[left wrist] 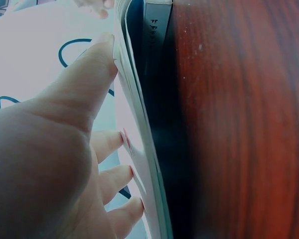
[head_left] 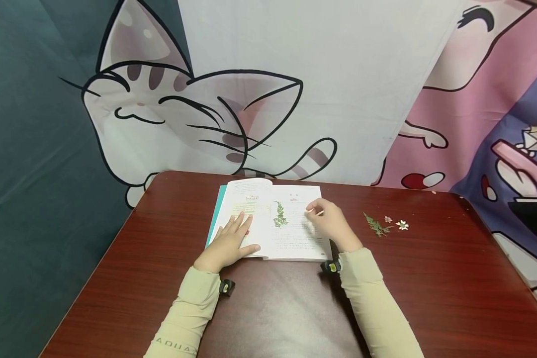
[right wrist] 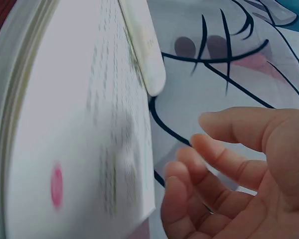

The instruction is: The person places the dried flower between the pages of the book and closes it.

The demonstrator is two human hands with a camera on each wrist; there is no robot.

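So, open book (head_left: 297, 251) holds 1 leafy sprig (head_left: 279, 217); left hand (head_left: 227, 243) on page (head_left: 237, 199).

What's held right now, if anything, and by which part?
Nothing visible: the left hand rests spread on the open, white-paged paper book; the right hand is empty.

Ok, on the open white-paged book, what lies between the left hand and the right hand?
In the head view, a feathery green sprig lies on the white printed right page, between the left hand and the right hand.
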